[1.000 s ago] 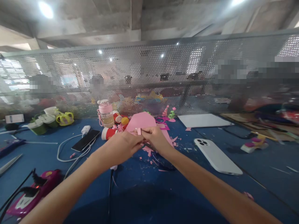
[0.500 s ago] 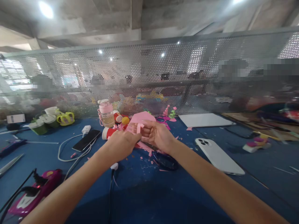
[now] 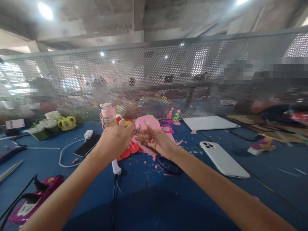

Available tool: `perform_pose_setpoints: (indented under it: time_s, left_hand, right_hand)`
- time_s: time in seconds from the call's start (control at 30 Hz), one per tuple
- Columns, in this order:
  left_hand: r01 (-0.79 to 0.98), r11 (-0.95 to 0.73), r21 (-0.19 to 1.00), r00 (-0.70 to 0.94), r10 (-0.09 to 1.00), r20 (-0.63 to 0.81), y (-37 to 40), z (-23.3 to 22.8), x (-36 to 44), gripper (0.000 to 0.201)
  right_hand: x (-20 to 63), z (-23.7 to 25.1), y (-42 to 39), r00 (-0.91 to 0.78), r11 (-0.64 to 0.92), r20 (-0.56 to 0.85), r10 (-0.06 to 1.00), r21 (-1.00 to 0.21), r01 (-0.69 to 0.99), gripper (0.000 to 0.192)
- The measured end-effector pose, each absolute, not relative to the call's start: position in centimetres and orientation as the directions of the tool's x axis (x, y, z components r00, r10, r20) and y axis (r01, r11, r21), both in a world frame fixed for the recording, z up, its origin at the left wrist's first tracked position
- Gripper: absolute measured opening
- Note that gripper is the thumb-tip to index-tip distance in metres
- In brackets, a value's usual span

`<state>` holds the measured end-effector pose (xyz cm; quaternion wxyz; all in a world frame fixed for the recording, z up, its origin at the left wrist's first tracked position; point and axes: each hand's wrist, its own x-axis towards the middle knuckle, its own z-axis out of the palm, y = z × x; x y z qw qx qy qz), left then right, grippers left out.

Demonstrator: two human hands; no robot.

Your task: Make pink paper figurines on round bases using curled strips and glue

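Observation:
My left hand is closed, its fingertips pinched around a small, blurred bit of a pink strip with a teal spot beside it. Close on its right, my right hand has its fingers curled inward and the thumb raised. What lies inside the right fingers is hidden. Behind and below both hands are pink sheets, with small pink scraps scattered in front. Red round pieces lie under the left hand. A white-handled tool with a black cord rests nearer to me.
A pink-lidded bottle stands behind my left hand. Left are a black phone, a white cable and a magenta power strip. Right lie a white phone and a white board. A perforated metal screen closes off the back.
My left hand has risen and turned slightly, uncovering the red round pieces and more of the white-handled tool. The pink strip that stretched between the hands now shows only as a blurred bit.

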<state>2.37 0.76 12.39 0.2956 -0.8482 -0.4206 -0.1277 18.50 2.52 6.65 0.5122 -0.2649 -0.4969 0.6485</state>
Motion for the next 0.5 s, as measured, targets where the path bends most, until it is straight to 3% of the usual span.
perform_pose_setpoints:
  time_s: [0.17,0.3,0.5]
  left_hand:
    - [0.836,-0.429,-0.341,0.548,0.663,0.510,1.1,13.9,0.6,0.022]
    - [0.813,-0.473,-0.340,0.581,0.614,0.534,0.8,14.1,0.5,0.023]
    - [0.658,-0.652,-0.377,0.733,0.441,0.518,-0.1,13.4,1.5,0.023]
  right_hand:
    - [18.4,6.7,2.1,-0.367,0.217,0.254,0.895,-0.966,-0.139,0.016]
    - [18.1,6.3,2.2,-0.343,0.123,0.147,0.928,-0.988,-0.092,0.021]
    - [18.1,6.4,2.3,-0.220,0.123,0.144,0.965,-0.987,-0.107,0.014]
